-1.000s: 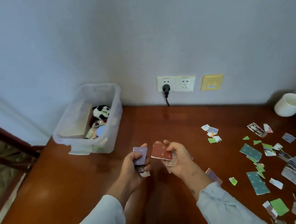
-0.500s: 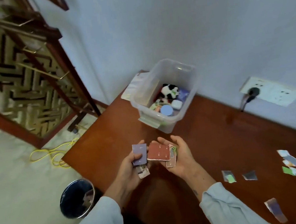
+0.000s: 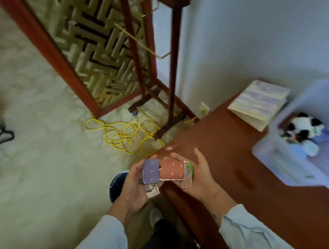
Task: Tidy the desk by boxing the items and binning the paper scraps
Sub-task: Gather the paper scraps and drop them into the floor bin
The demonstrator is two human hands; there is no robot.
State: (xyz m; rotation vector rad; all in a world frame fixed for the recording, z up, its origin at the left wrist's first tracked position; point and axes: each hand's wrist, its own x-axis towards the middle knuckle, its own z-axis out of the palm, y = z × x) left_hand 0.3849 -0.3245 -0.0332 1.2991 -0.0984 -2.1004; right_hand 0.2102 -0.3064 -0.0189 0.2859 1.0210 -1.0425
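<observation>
At the desk [image 3: 235, 177] corner, the left hand [image 3: 134, 184] pinches a purple paper scrap [image 3: 151, 170] under its thumb — the right hand [image 3: 199, 178], fingers half-curled, cups a red scrap pile [image 3: 172, 169] — above a dark bin [image 3: 117, 182].

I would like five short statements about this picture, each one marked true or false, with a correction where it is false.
1. The left hand holds a purple paper scrap. True.
2. The right hand is empty. False: it holds a red-brown scrap, with more scraps under it.
3. The panda plush lies on the desk beside the box. False: it is inside the clear plastic box.
4. A yellow cable lies in loops on the floor. True.
5. The dark round bin stands on the desk. False: it is on the floor, partly hidden by the left hand.
</observation>
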